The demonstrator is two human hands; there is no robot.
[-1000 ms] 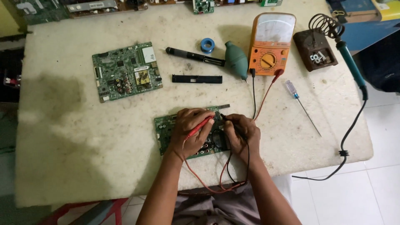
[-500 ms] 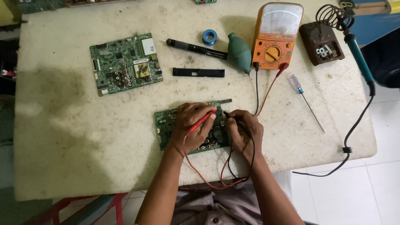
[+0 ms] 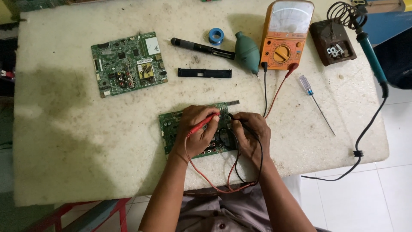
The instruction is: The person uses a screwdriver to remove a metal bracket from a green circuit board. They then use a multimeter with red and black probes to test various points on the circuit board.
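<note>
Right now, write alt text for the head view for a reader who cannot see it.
A person's left hand holds a red test probe and the right hand a black probe on a green circuit board on a worn white table. Leads run to an orange analog multimeter; a second circuit board, a screwdriver and a soldering iron lie nearby.

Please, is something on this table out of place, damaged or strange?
Nothing is spilled or visibly broken. The white tabletop is stained. The left hand holds the red probe on the board; the right hand holds a black one. The soldering iron rests in its stand.
</note>
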